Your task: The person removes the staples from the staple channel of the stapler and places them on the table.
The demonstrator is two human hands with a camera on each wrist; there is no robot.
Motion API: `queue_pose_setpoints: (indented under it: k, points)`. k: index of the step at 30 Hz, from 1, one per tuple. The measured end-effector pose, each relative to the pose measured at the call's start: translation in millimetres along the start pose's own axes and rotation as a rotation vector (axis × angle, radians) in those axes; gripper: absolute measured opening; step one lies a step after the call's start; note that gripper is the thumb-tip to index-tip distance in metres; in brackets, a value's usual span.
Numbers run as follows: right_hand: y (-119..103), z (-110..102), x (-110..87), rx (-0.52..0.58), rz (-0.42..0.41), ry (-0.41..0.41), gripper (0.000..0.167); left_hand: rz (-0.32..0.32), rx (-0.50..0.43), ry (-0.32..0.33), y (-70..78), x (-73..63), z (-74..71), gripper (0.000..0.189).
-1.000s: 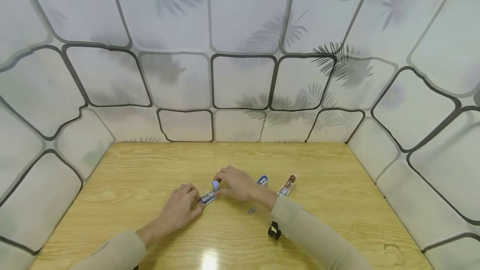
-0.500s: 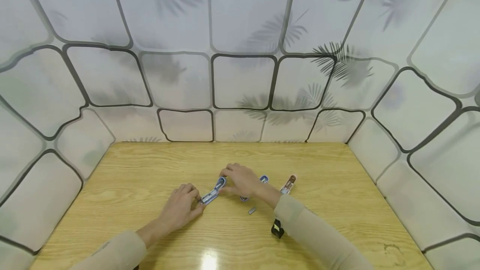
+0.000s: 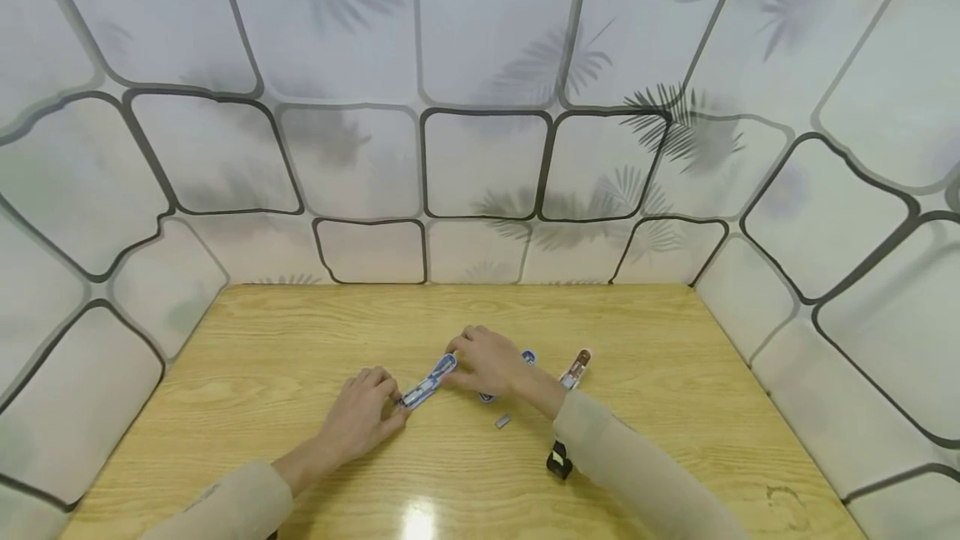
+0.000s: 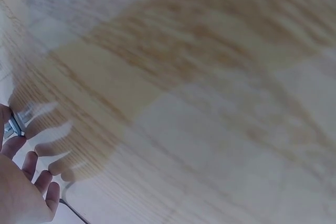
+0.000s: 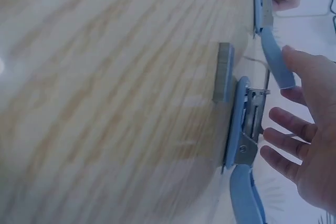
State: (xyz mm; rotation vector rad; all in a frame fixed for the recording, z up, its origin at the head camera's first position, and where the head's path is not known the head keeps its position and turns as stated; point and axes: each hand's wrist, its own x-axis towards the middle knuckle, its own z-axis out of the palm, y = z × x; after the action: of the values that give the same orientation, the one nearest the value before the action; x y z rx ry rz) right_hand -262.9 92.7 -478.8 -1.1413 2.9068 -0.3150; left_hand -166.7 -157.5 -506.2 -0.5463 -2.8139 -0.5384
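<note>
A blue stapler [image 3: 424,388] lies on the table, folded wide open with its inner rail showing. My left hand [image 3: 362,417] grips the near left end of it between thumb and fingers. At the far end, my right hand [image 3: 483,361] pinches the stapler's swung-back handle [image 5: 277,59] between thumb and index finger, its other fingers spread. A second opened blue stapler [image 5: 247,129] lies close beside the right hand, partly hidden by it in the head view. Near that one is a grey strip of staples [image 3: 503,421]. In the left wrist view, the left hand [image 4: 23,182] shows at the lower left edge.
A third stapler with a brownish handle [image 3: 577,367] lies open to the right of the right wrist. A small black device [image 3: 558,461] with a yellow patch sits beside the right sleeve. The wooden table [image 3: 300,323] meets patterned cloth walls [image 3: 480,165] behind and at both sides.
My right hand has moved slightly right and away, swinging the stapler's handle back until it extends from the base. The left hand has stayed in place.
</note>
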Motion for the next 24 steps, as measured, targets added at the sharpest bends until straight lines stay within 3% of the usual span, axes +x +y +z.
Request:
queue_pose_setpoints:
  k: [5, 13, 19, 24]
  points:
    - [-6.2, -7.5, -9.2, 0.079, 0.081, 0.053, 0.045, -0.007, -0.009, -0.009, 1.0, -0.4, -0.6, 0.017]
    - [-24.7, -17.9, -18.9, 0.355, 0.184, 0.133, 0.025, 0.01, 0.004, 0.01, -1.1, -0.3, 1.6, 0.018]
    - [-39.1, -14.1, -17.5, 0.632, 0.256, 0.138, 0.014, 0.034, 0.021, 0.044, -3.4, -0.9, 5.0, 0.02]
    - [-49.4, -4.5, -11.7, 0.796, 0.285, 0.1, 0.012, 0.035, 0.016, 0.041, -3.0, -1.0, 3.9, 0.02]
